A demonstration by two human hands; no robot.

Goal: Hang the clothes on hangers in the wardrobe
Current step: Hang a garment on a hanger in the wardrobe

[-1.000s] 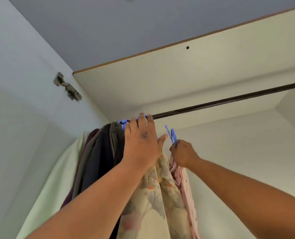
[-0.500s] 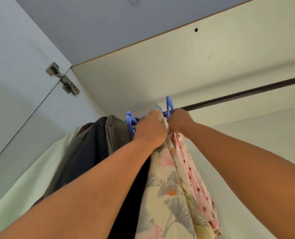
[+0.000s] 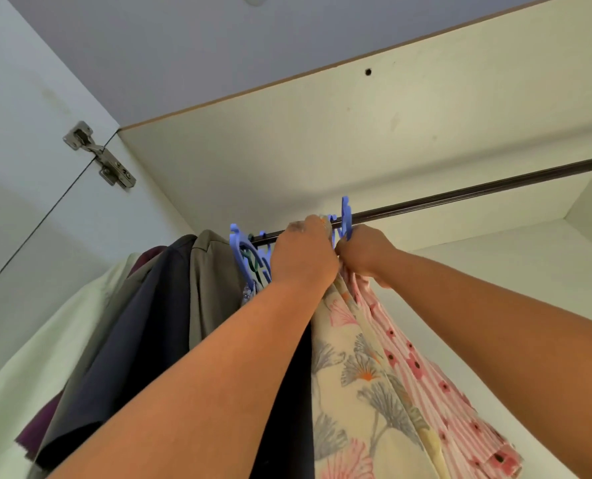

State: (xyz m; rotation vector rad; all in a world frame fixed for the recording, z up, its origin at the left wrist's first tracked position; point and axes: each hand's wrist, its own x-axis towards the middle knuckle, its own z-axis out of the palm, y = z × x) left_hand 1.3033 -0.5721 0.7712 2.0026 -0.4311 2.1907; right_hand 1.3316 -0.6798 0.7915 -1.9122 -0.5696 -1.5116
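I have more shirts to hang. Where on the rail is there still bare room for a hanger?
The rail is bare from the right hand to the wardrobe's right wall. Left of the left hand it is crowded: blue hangers and dark clothes are packed to the left end, with the floral and pink garments under the hands.

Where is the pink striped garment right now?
In the head view, the pink striped garment hangs right of centre, just right of the cream floral garment, below the right hand at the rail.
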